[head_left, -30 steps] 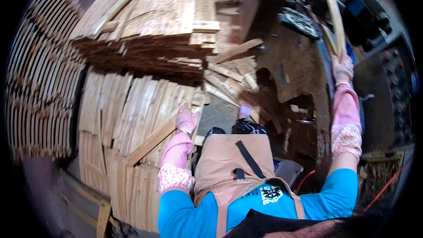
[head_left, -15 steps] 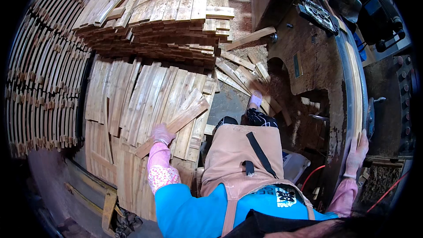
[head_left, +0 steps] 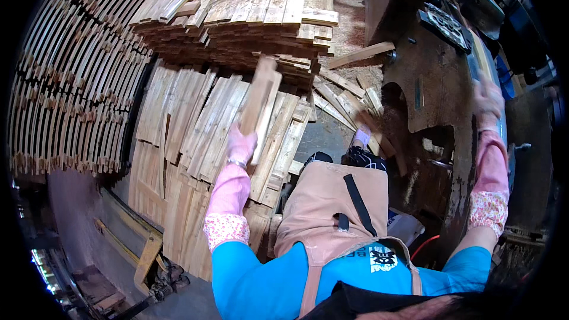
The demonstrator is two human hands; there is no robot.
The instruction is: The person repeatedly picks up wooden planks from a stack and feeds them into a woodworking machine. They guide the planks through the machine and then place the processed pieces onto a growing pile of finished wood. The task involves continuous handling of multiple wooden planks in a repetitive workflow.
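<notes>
My left hand [head_left: 242, 144], in a pale glove, is closed around the near end of a short wooden board [head_left: 257, 99], lifted at a slant above the lower stack of planks [head_left: 207, 118]. A paler strip shows along the board's right side; I cannot tell whether it is a separate piece. My right hand [head_left: 488, 105] reaches forward over the long curved edge of the woodworking machine [head_left: 438, 83]. Motion smears its fingers, beside a light wooden strip [head_left: 483, 58] on that edge. Whether they touch the strip is unclear.
A taller plank pile [head_left: 255, 0] stands beyond the lower stack. Racked wooden slats [head_left: 77, 83] rise at far left. Loose offcuts [head_left: 344, 101] lie on the floor near my foot. A yellow metal frame [head_left: 145, 261] is at lower left, and a red hose [head_left: 424, 243] runs beside the machine.
My left hand has raised the board off the stack and swung its far end away from me. My right hand has slid forward along the machine edge. The whole view has shifted slightly.
</notes>
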